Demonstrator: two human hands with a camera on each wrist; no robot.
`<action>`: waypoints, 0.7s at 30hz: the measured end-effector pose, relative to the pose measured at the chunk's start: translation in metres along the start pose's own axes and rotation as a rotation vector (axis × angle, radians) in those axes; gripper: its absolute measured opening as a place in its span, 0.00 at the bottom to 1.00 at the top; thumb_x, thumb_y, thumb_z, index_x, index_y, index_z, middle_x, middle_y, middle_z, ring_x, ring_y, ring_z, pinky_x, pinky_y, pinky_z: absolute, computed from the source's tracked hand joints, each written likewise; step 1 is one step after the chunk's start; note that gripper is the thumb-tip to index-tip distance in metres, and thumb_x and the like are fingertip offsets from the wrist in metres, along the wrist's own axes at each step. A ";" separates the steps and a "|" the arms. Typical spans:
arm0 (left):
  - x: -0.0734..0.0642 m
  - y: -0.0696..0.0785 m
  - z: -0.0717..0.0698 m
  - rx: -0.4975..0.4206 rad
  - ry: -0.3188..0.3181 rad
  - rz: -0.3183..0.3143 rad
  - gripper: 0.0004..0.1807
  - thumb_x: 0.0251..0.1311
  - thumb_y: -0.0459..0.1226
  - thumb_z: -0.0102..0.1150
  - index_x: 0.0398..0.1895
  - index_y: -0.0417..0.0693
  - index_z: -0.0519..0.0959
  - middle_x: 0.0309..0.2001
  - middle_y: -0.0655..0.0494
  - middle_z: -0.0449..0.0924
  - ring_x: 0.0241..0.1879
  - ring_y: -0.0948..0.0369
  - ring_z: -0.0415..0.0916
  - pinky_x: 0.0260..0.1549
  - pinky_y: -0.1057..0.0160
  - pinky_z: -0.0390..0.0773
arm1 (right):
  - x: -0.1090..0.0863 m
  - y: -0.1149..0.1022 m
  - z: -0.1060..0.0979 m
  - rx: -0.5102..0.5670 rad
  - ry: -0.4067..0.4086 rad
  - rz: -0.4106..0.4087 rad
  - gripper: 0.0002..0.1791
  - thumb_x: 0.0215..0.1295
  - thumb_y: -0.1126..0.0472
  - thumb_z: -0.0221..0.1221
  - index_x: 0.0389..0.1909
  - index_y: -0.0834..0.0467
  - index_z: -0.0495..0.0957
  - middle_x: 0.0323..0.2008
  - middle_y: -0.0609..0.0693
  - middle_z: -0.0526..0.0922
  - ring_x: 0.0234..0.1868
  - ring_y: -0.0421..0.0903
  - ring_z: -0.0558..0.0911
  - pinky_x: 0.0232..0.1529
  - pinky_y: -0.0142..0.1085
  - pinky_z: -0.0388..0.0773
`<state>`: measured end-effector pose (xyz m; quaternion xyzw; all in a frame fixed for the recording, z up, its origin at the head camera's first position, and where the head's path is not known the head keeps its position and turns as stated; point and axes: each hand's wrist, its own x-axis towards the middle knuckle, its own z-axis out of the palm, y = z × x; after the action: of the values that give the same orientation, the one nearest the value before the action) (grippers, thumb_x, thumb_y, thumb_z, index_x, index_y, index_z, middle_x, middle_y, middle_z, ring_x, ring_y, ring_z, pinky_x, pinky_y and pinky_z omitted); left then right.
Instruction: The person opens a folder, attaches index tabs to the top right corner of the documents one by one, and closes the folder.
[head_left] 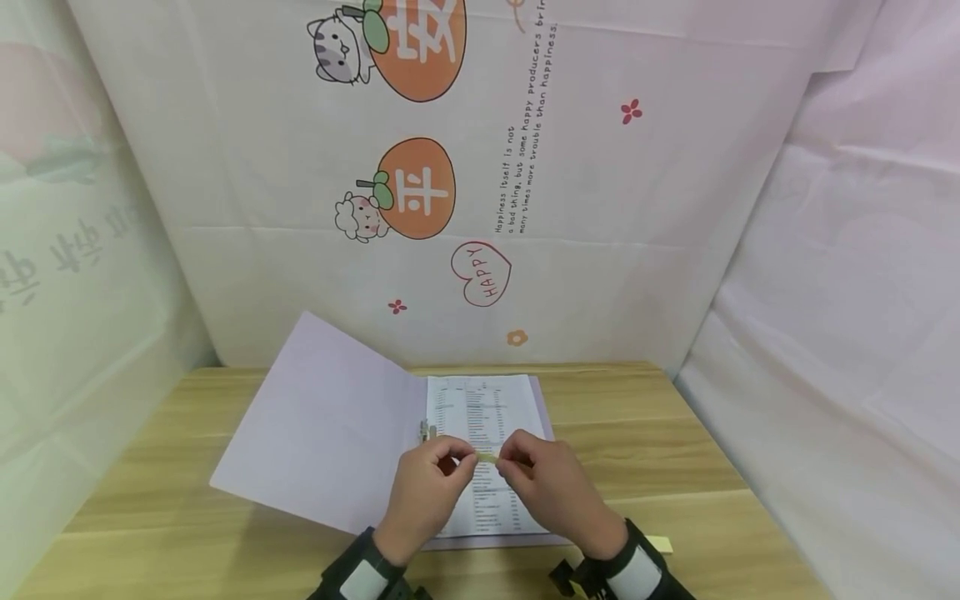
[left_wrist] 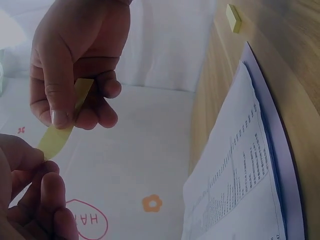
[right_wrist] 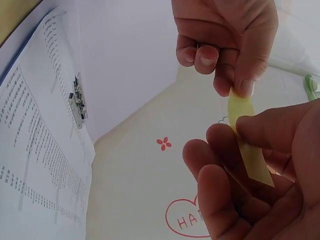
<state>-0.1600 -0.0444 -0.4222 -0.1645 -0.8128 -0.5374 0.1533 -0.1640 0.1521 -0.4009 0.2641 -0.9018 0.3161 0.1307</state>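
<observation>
Between my two hands a narrow yellow sticky note [right_wrist: 241, 107] is stretched above an open folder. My left hand [head_left: 429, 492] pinches one end of it between thumb and fingertip. Farther along the strip, my right hand [head_left: 551, 483] pinches it too, with a free end sticking out past the thumb in the right wrist view. Below the hands lie printed sheets [head_left: 510, 408] in the lilac folder [head_left: 330, 425], whose cover is lifted to the left. A metal clip [right_wrist: 78, 102] holds the sheets at the folder's spine, partly hidden by the left hand in the head view.
A small pad of yellow sticky notes [left_wrist: 233, 18] lies on the wooden table [head_left: 645, 442] to the right of the folder, partly behind the right wrist in the head view. White printed cloth [head_left: 600, 208] hangs behind and at both sides of the table.
</observation>
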 end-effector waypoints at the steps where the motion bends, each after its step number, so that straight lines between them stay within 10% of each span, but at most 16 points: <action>1: 0.000 0.000 0.000 -0.015 -0.006 -0.022 0.03 0.63 0.35 0.65 0.32 0.53 0.84 0.30 0.68 0.80 0.28 0.65 0.74 0.27 0.65 0.75 | 0.000 0.001 0.000 0.025 -0.005 0.007 0.09 0.67 0.61 0.64 0.30 0.47 0.75 0.22 0.34 0.73 0.19 0.33 0.69 0.21 0.31 0.71; 8: 0.002 0.006 -0.005 -0.475 -0.059 -0.297 0.08 0.66 0.36 0.63 0.37 0.38 0.81 0.33 0.50 0.78 0.26 0.58 0.74 0.28 0.64 0.76 | 0.002 0.003 -0.002 0.676 -0.053 0.214 0.09 0.69 0.58 0.62 0.42 0.59 0.77 0.32 0.57 0.81 0.30 0.53 0.81 0.30 0.37 0.79; 12: 0.005 0.007 -0.006 -0.624 -0.083 -0.379 0.11 0.65 0.35 0.64 0.39 0.34 0.80 0.34 0.48 0.76 0.26 0.59 0.72 0.30 0.65 0.76 | 0.006 0.001 -0.002 0.724 -0.056 0.215 0.11 0.72 0.56 0.60 0.37 0.61 0.80 0.29 0.58 0.82 0.31 0.54 0.82 0.29 0.39 0.80; 17: 0.007 0.002 -0.005 -0.520 -0.132 -0.394 0.09 0.63 0.37 0.66 0.36 0.38 0.83 0.32 0.49 0.81 0.24 0.59 0.75 0.27 0.64 0.78 | 0.008 0.003 -0.001 0.545 -0.063 0.203 0.14 0.73 0.52 0.59 0.32 0.57 0.83 0.24 0.50 0.83 0.26 0.50 0.83 0.25 0.39 0.80; 21: 0.012 -0.004 -0.009 -0.145 -0.244 -0.322 0.07 0.65 0.38 0.62 0.31 0.46 0.86 0.30 0.55 0.83 0.26 0.58 0.78 0.26 0.61 0.77 | 0.008 0.011 -0.001 0.412 -0.057 0.231 0.14 0.72 0.51 0.59 0.33 0.56 0.85 0.22 0.46 0.83 0.23 0.47 0.83 0.24 0.37 0.79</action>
<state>-0.1722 -0.0529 -0.4174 -0.1068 -0.8003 -0.5882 -0.0465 -0.1763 0.1567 -0.4026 0.1891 -0.8459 0.4986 0.0117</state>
